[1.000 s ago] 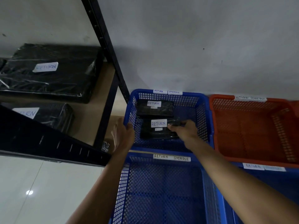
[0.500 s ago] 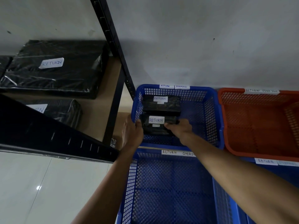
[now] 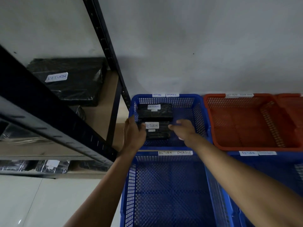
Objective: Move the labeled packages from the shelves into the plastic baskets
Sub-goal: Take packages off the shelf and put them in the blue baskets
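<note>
Both hands point(image 3: 184, 130) now off package point(image 3: 158, 130).

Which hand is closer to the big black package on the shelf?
Left. The left hand is at the blue basket's left wall, on the side toward the shelf package. The right hand is inside the basket, farther right.

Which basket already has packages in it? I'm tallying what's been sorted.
The far blue basket against the wall: two black RETURN packages inside. The near blue basket and orange basket show none.
</note>
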